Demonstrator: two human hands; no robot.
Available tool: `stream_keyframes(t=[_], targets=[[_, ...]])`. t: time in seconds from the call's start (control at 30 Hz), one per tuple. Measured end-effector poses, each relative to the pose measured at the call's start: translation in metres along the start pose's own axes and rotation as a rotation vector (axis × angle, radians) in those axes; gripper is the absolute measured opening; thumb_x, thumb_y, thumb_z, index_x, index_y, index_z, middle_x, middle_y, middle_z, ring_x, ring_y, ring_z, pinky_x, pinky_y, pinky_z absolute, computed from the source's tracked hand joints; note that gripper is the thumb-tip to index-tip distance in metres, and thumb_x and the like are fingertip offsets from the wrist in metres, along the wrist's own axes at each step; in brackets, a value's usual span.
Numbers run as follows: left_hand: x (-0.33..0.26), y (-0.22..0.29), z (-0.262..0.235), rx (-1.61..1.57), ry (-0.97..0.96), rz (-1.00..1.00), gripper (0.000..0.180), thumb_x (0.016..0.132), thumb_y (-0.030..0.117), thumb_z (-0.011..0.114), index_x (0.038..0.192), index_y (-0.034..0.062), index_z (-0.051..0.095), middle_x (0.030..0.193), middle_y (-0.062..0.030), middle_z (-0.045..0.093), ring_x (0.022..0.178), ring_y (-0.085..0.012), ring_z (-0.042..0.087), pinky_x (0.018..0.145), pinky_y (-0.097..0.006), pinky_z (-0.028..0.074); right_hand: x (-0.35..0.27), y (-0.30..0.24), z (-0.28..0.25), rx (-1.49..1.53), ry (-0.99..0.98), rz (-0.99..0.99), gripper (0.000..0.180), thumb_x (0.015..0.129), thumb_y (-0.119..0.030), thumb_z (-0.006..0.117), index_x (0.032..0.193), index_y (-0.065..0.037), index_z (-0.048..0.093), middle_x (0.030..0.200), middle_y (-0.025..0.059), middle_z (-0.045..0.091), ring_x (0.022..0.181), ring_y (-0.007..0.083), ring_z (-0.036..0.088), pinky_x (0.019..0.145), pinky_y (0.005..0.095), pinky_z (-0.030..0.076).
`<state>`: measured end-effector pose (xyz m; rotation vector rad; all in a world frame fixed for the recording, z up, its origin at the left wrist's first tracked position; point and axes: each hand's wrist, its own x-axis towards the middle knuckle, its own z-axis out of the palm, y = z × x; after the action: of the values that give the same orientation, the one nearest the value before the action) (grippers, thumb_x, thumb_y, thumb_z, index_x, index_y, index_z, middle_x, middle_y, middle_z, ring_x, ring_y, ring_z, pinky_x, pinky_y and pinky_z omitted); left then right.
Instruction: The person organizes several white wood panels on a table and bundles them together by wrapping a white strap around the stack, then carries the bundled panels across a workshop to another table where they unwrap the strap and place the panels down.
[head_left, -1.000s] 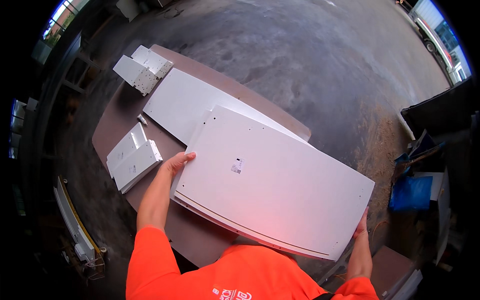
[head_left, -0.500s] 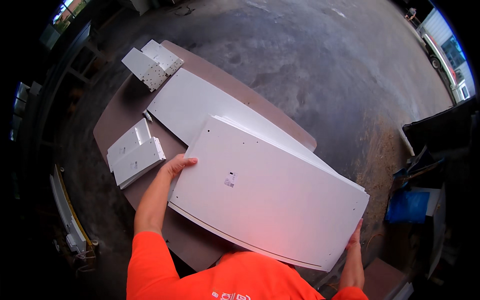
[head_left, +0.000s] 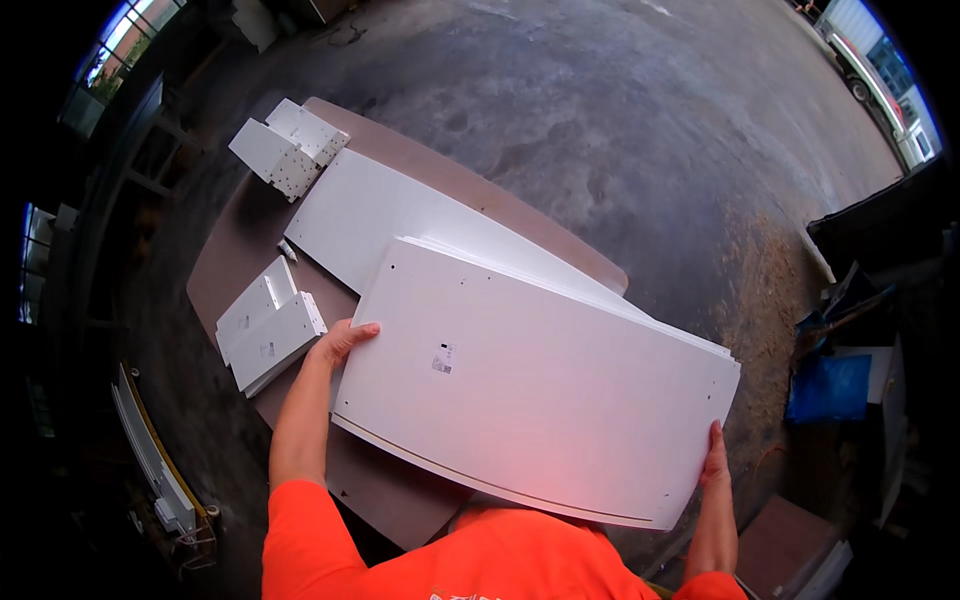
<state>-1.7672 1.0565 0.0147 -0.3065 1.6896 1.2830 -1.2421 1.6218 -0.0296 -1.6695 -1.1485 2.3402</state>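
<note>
A stack of large white panels (head_left: 540,390) lies before me, its top panel bearing a small label, a few holes and a groove along the near edge. My left hand (head_left: 345,341) grips the stack's left edge, thumb on top. At the right edge my right hand (head_left: 715,462) is closed round the panels, its thumb up and its other fingers mostly hidden beneath. Behind the stack, and partly covered by it, is another long white panel (head_left: 380,205) on a brown board surface (head_left: 228,245).
Left of the stack lie smaller white panels (head_left: 272,345) and a small white tube (head_left: 287,250). White pieces with many holes (head_left: 290,150) sit at the board's far left corner. To the right are a blue sheet (head_left: 828,388) and a brown board (head_left: 785,548) on the floor side.
The panel stack has turned slightly, its right end moving away from me. Both hands keep their grip on its edges. My view has shifted a little.
</note>
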Motion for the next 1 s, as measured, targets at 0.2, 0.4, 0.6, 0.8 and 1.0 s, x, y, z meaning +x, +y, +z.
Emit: stream_keyframes(t=[0.2,0.4,0.6,0.8,1.0], targets=[[-0.031,-0.051,-0.011,-0.152,0.103,0.005,0.076,0.066,0.042,0.087,0.120,-0.0026,0.059,0.108,-0.0145,0.067,0.098,-0.0254,0.065,0.088,-0.038,0.052,0.025,-0.056,0.038,-0.148,0.012,0.073,0.079,0.084,-0.065,0.059,0.135,-0.006,0.052,0.131,0.0088,0.059,0.118,0.0250,0.056,0.100,0.0415,0.044],[-0.061,-0.106,-0.016,-0.244,0.240,0.018,0.079,0.066,0.042,0.086,0.123,-0.0039,0.056,0.111,-0.0168,0.065,0.099,-0.0272,0.065,0.088,-0.041,0.053,0.059,-0.086,0.066,-0.359,0.009,-0.020,0.082,0.085,-0.068,0.056,0.134,-0.003,0.051,0.128,0.0091,0.060,0.114,0.0231,0.057,0.097,0.0396,0.046],[-0.088,-0.141,-0.016,-0.318,0.325,0.068,0.079,0.068,0.040,0.086,0.124,-0.0068,0.054,0.110,-0.0177,0.065,0.100,-0.0284,0.065,0.087,-0.042,0.054,0.074,-0.099,0.101,-0.683,0.199,-0.137,0.081,0.085,-0.066,0.060,0.118,0.008,0.061,0.108,0.0107,0.065,0.091,0.0178,0.060,0.081,0.0319,0.049],[-0.097,-0.126,0.003,-0.334,0.346,0.042,0.072,0.072,0.037,0.083,0.121,-0.0072,0.056,0.111,-0.0180,0.065,0.097,-0.0271,0.066,0.086,-0.040,0.054,0.081,-0.091,0.069,-0.547,0.266,-0.162,0.077,0.082,-0.061,0.067,0.114,0.009,0.063,0.104,0.0092,0.065,0.089,0.0168,0.059,0.079,0.0317,0.049],[-0.109,-0.129,0.026,-0.430,0.357,0.086,0.066,0.074,0.031,0.082,0.120,-0.0072,0.055,0.110,-0.0177,0.065,0.095,-0.0257,0.067,0.083,-0.038,0.056,0.092,-0.108,0.051,-0.425,0.090,-0.094,0.076,0.081,-0.054,0.071,0.126,0.005,0.057,0.123,0.0115,0.059,0.107,0.0200,0.057,0.092,0.0363,0.046]])
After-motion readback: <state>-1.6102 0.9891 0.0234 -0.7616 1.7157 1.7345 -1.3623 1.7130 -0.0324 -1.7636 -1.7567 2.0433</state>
